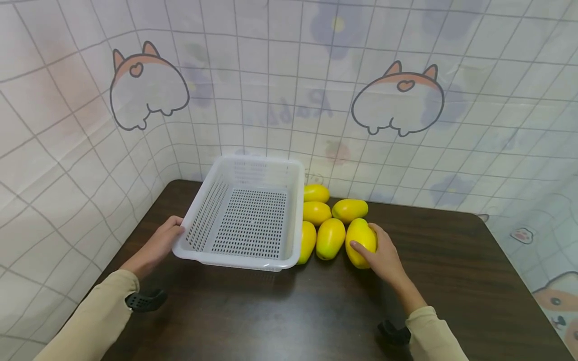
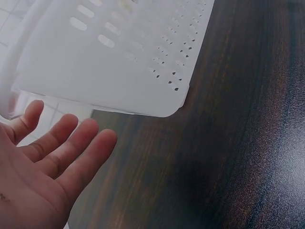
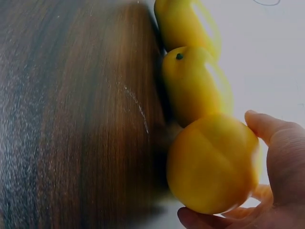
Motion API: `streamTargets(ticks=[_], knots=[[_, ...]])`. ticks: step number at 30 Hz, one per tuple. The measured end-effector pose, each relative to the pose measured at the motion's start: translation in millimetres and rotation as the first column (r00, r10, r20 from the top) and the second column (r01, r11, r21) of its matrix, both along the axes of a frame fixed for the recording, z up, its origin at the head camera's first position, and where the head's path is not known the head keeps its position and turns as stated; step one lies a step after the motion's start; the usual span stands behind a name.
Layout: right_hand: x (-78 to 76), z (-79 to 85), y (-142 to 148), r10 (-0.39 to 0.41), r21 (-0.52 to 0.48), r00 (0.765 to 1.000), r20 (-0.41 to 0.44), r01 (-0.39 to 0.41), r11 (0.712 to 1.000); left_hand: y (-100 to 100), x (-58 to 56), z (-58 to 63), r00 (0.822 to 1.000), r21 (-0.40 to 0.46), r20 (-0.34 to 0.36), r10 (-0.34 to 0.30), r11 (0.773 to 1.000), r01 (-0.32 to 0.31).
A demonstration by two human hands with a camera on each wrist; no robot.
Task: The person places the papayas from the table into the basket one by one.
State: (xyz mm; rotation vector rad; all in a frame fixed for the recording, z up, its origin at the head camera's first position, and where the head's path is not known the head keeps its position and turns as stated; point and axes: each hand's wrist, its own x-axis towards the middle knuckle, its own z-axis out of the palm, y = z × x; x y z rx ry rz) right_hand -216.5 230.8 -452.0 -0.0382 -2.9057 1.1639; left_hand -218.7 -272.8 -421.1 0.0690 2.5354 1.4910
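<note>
On the dark table (image 1: 271, 311): 1 white basket (image 1: 247, 260), left hand (image 1: 160, 243) at its left rim, cannot tell whether gripping. 1 yellow mango (image 1: 358, 235), right of the basket, right hand (image 1: 384, 255) gripping it. 5 other mangoes (image 1: 330, 239), close by. Risks: smooth skin could slip past a slack thumb; bumped neighbours might roll.

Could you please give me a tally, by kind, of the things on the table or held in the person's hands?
Yellow fruits: 6 visible, including the one in the right hand
White basket: 1
Total: 7
Any fruit fully hidden behind the basket cannot be counted.
</note>
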Motion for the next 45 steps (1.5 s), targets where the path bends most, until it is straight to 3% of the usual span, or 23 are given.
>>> streamTargets(ticks=[22, 45], knots=[[2.3, 0.8, -1.4, -0.033, -0.038, 0.999, -0.001, 0.033, 0.999, 0.2, 1.2, -0.8, 1.0, 0.02, -0.005, -0.025, 0.999, 0.025], [-0.2, 10.0, -3.4, -0.079, -0.108, 0.995, -0.062, 0.072, 0.992, -1.1, 1.2, -1.5, 1.0, 0.02, -0.009, -0.028, 0.999, 0.028]])
